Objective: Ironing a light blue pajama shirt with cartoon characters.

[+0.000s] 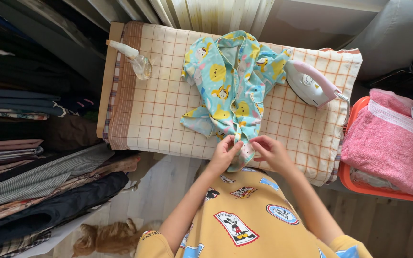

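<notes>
Both hands (247, 152) forward, fingers (260, 143) pinched close together

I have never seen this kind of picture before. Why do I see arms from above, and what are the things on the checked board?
There is only one picture, taken by a camera worn on a person's head and looking down, so you see that person's own arms and yellow top from above. No machine is involved, only two bare hands. The left hand and the right hand both pinch the near edge of a small light-blue shirt with yellow cartoon figures. The shirt lies crumpled on a padded ironing board with a checked cover. To the right of the shirt a pink and white iron rests on the board. At the far left corner lies a clear spray bottle. Beside the board, an orange basket holds a pink towel.
</notes>
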